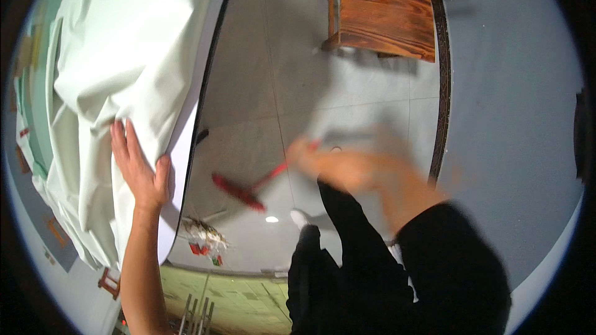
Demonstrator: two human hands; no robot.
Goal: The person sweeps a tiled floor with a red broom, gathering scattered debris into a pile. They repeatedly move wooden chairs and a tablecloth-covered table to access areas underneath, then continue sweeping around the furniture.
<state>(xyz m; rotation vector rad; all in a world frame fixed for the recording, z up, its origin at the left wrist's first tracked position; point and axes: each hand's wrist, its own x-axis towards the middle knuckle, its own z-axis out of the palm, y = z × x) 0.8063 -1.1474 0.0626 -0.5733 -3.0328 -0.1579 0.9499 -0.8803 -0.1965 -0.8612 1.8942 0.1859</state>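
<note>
Red broom (pixel 239 193), wide-headed, blurred | right hand (pixel 306 157) curled round handle (pixel 272 175) | left hand (pixel 141 172) spread on cloth (pixel 139 43)

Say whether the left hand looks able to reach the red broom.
Probably yes: the left hand lies open on the white cloth, and only the table edge seems to separate it from the red broom, gripped by the right hand.

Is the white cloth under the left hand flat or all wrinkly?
Wrinkly: the white cloth shows deep folds and ridges around the left hand.
</note>
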